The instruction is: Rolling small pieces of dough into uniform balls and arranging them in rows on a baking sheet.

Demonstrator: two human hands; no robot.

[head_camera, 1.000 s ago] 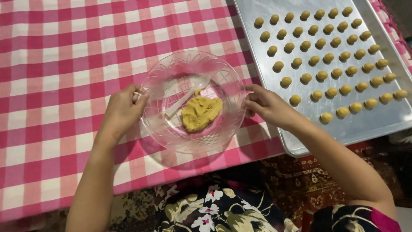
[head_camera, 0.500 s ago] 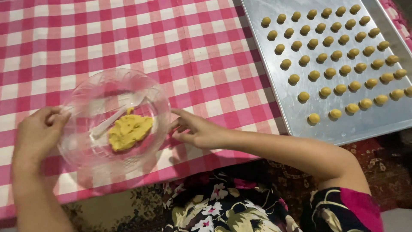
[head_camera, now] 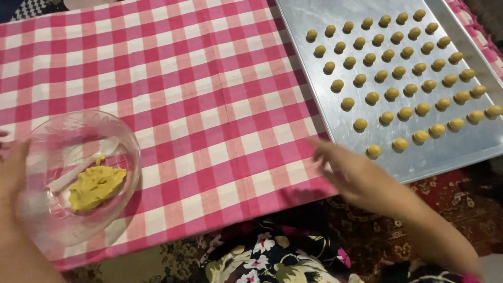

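The clear, round plastic bowl [head_camera: 78,178] sits at the near left corner of the pink-and-white checked cloth [head_camera: 199,105]. Inside it lie a flattened lump of yellow dough [head_camera: 97,186] and a white plastic spoon [head_camera: 78,170], the spoon touching the dough's upper edge. The left hand [head_camera: 13,173] rests against the bowl's left rim; the frame edge cuts it off, so whether its fingers grip the rim cannot be told. The right hand [head_camera: 348,173] is well apart from the bowl, over the cloth's near right edge, just beside the rectangular silver metal baking tray [head_camera: 461,147]. It is motion-blurred, but its fingers appear spread and hold nothing. The tray carries rows of small yellow dough balls [head_camera: 390,68], set apart from one another. A dark floral garment [head_camera: 262,262] shows below the cloth.
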